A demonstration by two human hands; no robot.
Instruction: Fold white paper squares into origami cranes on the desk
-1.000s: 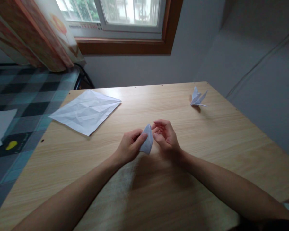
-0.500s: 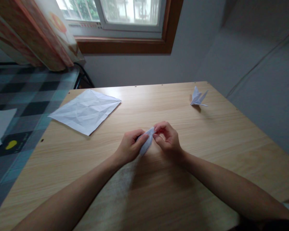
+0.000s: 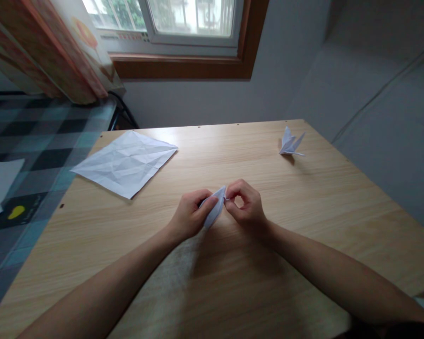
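A small folded piece of white paper (image 3: pixel 215 209) is held between both hands just above the middle of the wooden table (image 3: pixel 304 212). My left hand (image 3: pixel 191 216) grips its lower part with thumb and fingers closed on it. My right hand (image 3: pixel 245 207) pinches the paper's upper tip between thumb and forefinger.
A creased, unfolded white paper square (image 3: pixel 125 162) lies at the table's far left. A finished folded paper crane (image 3: pixel 290 143) stands at the far right. A bed with a checked cover (image 3: pixel 28 160) is to the left, with a white sheet (image 3: pixel 0 186) on it. A grey wall runs along the right.
The folded paper has tilted down and narrowed. My right hand went from open fingers beside it to a pinch on its tip. The left hand's grip stayed.
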